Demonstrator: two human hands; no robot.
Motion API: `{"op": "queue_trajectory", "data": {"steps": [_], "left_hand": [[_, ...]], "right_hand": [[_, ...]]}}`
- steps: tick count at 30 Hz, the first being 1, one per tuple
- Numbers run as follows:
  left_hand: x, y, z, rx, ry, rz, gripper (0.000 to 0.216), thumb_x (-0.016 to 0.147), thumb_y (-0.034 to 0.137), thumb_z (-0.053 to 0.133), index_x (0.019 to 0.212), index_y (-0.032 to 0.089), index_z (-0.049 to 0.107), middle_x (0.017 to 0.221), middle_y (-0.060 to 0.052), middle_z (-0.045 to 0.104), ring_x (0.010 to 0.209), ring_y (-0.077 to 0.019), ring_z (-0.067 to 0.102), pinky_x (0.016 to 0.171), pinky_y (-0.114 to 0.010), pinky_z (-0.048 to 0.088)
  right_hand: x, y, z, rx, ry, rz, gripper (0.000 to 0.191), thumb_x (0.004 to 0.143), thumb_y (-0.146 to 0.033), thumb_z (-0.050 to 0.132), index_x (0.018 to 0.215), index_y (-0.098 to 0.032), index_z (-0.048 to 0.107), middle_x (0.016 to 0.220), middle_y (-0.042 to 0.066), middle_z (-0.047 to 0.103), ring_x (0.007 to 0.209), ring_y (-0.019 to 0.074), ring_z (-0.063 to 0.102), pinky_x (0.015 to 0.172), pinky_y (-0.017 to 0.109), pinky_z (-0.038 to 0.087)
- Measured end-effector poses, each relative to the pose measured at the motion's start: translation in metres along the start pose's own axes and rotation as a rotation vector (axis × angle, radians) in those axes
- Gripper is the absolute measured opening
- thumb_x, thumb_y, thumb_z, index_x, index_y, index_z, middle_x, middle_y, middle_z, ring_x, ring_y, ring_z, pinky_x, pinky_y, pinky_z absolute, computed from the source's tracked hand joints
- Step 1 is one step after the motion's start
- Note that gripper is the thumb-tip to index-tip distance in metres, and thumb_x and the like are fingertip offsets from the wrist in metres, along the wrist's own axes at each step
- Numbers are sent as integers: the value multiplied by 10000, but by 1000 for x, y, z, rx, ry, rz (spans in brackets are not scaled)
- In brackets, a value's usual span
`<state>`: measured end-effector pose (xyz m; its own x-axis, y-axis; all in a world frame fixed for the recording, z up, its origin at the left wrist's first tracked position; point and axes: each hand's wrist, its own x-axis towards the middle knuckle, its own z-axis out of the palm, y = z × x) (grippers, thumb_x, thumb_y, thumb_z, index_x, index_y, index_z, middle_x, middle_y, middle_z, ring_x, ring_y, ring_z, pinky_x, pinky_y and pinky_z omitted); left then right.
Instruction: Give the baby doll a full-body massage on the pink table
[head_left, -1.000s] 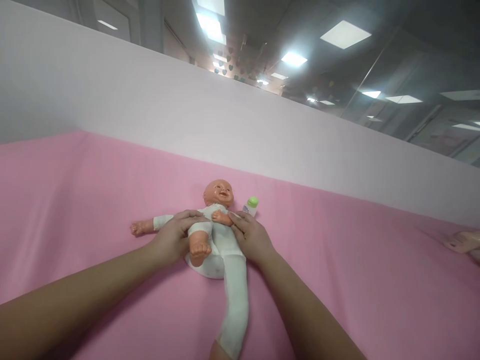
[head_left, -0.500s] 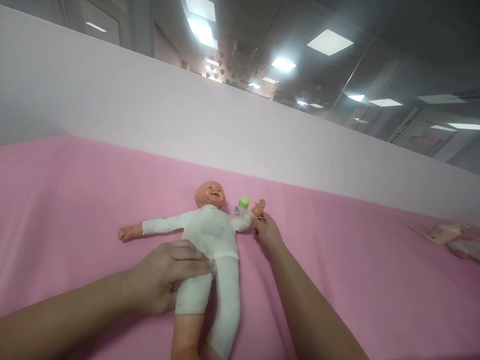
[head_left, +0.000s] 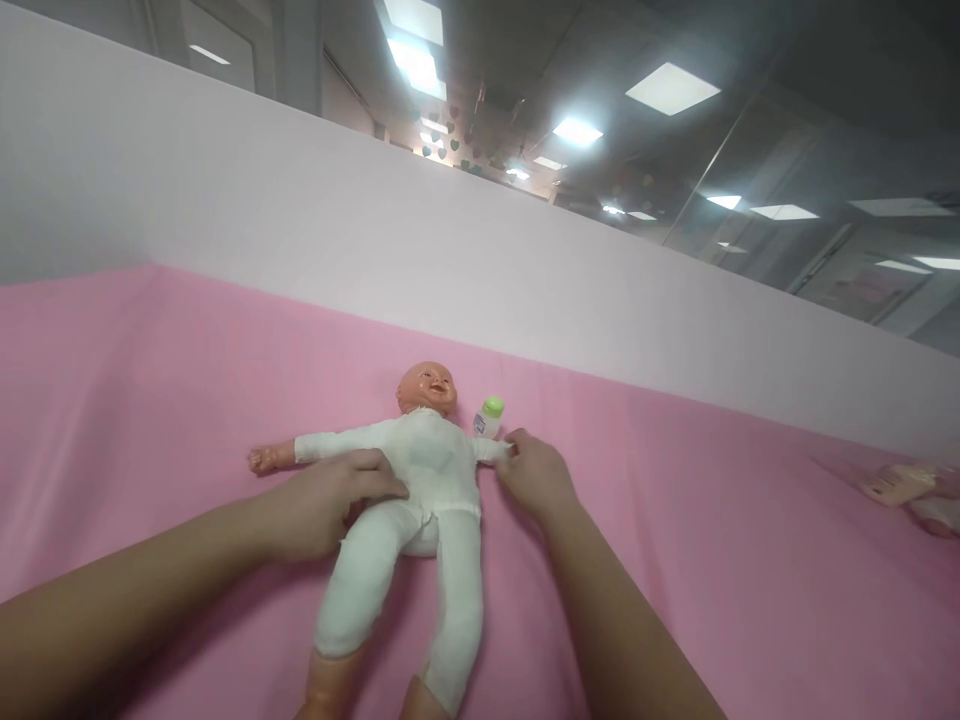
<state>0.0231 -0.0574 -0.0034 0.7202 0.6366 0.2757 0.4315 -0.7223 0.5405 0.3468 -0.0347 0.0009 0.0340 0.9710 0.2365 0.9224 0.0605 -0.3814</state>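
Observation:
A baby doll [head_left: 431,455] in a white suit lies face up on a pink sheet, its bald head towards the wall and its legs towards me. My left hand [head_left: 337,500] is at the doll's waist, on the left of the picture, with curled fingers pressed against the white cloth. On the other side my right hand [head_left: 536,470] has its fingers closed round the end of the doll's outstretched arm, hiding the doll's hand. Just above that arm is a small clear bottle [head_left: 489,417] with a green cap and a printed label.
The pink sheet [head_left: 712,540] covers the surface and shows some creases. A pale upright panel [head_left: 450,250] runs along the far side, with glass and ceiling lights above it. At the right edge lies a beige and pinkish item [head_left: 904,485], too blurred to name.
My left hand has moved up from the doll's thigh to its waist. The doll's near left leg has swung outward. My right hand now covers the doll's hand, which showed before.

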Motion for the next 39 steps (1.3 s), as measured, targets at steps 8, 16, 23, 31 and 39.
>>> {"op": "queue_trajectory", "data": {"steps": [8, 16, 23, 31, 39], "left_hand": [[2, -44, -21, 106, 92, -617, 223, 726, 229, 516, 771, 258, 732, 778, 1, 732, 721, -215, 667, 579, -288, 391], [6, -44, -14, 92, 214, -656, 555, 938, 616, 367, 747, 209, 691, 733, -68, 721, 717, -275, 669, 646, -359, 421], [9, -59, -3, 193, 147, -539, 610, 978, 601, 241, 918, 192, 689, 1045, -141, 736, 1102, -346, 628, 929, -472, 437], [10, -68, -1, 224, 194, -705, 694, 887, 767, 319, 983, 153, 628, 1227, -243, 662, 1258, -437, 541, 1049, -590, 346], [12, -68, -4, 142, 325, -835, 872, 736, 818, 538, 1290, 144, 525, 1333, -210, 620, 1291, -445, 530, 1109, -645, 290]], "right_hand": [[-28, -57, 30, -8, -215, -368, 353, 873, -95, 450, 1093, -227, 692, 1064, 72, 734, 920, 241, 658, 785, 339, 461], [-52, -62, 36, -106, -190, -599, 966, 713, -337, 681, 1589, -185, 303, 1611, 166, 351, 1336, 425, 397, 1124, 591, 302], [-77, -87, 46, -12, -86, -1061, 795, 761, -430, 652, 1506, -271, 422, 1522, 124, 481, 1375, 410, 384, 1100, 619, 321], [-93, -107, 48, 226, 179, -1395, 289, 903, -311, 573, 1176, -237, 628, 1201, 50, 697, 1168, 207, 597, 1022, 355, 495], [-72, -83, 22, 354, 477, -1094, 532, 834, -246, 543, 1365, -257, 514, 1421, 128, 549, 1191, 303, 597, 954, 498, 525]]}}
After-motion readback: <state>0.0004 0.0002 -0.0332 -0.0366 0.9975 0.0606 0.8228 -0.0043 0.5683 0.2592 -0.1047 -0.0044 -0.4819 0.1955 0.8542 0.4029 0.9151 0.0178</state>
